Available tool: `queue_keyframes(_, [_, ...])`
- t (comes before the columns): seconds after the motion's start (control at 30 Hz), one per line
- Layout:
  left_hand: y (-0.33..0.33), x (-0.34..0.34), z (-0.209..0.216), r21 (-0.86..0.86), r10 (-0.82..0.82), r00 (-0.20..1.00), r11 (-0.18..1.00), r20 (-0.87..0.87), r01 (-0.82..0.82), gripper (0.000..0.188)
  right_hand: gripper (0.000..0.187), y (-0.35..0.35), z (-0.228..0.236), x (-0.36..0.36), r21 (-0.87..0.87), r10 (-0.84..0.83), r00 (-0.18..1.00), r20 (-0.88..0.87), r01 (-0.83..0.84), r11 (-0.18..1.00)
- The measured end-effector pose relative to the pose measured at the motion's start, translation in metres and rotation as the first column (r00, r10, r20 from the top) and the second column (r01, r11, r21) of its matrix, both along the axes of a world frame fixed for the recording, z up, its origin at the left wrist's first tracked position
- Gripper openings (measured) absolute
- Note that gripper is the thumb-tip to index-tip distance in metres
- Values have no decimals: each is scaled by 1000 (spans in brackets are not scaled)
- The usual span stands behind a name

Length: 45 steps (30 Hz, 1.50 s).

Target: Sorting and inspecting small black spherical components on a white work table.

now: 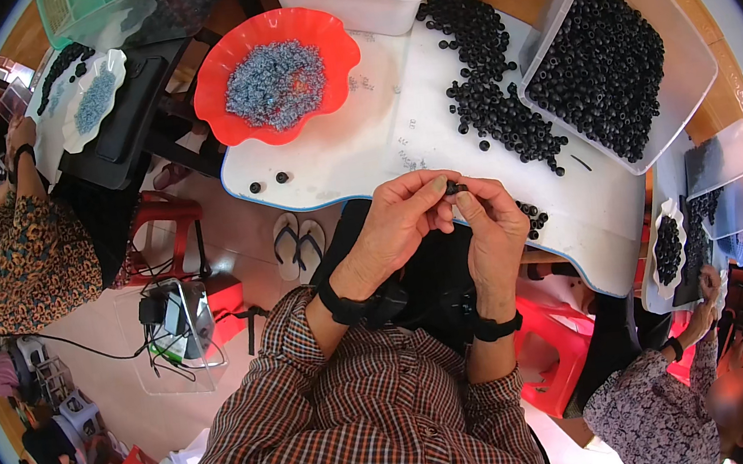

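Note:
Both my hands meet over my lap at the table's front edge. A small black round part (452, 188) is pinched between my fingertips. My left hand (399, 229) grips it from the left with thumb and fingers, and my right hand (494, 231) closes on it from the right. The fingers hide most of the part. Loose black round parts (486, 69) of the same look are spread on the white tabletop beyond my right hand, and a few (532, 220) lie right beside it. A red scalloped bowl (213, 112) holds many small blue-grey clear pieces (277, 86).
A clear bin (695, 72) heaped with black parts stands tilted at the right; a white tub (363, 15) with more is at the back. Two black parts (269, 182) sit near the left edge. Other people work at left (21, 247) and right (653, 411). Red stools (553, 349) flank me.

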<state>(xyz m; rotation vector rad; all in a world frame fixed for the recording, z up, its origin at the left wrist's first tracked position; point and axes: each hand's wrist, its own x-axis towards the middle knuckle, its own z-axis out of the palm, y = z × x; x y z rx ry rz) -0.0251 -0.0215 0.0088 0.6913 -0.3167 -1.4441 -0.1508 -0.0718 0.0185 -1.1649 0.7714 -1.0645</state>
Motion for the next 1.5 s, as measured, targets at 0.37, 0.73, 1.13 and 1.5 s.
queue_keyframes(0.37, [1, 0, 0, 35, 1, 1000, 999, 25, -2, 25, 12, 2, 2, 1, -95, -50, 988, -145, 36, 995])
queue_keyframes(0.73, [2, -3, 2, 15, 40, 995, 999, 88, -42, 25, 12, 7, 5, 5, -245, -121, 959, -255, 57, 968])
queue_keyframes(1.13, [4, -6, 2, -31, 95, 957, 996, 275, -90, 22, 13, 8, 11, 4, -453, -235, 895, -379, 43, 891])
queue_keyframes(1.5, [3, -3, 2, -34, 94, 946, 996, 311, -88, 22, 13, 5, 8, 4, -352, -173, 934, -311, 56, 934])
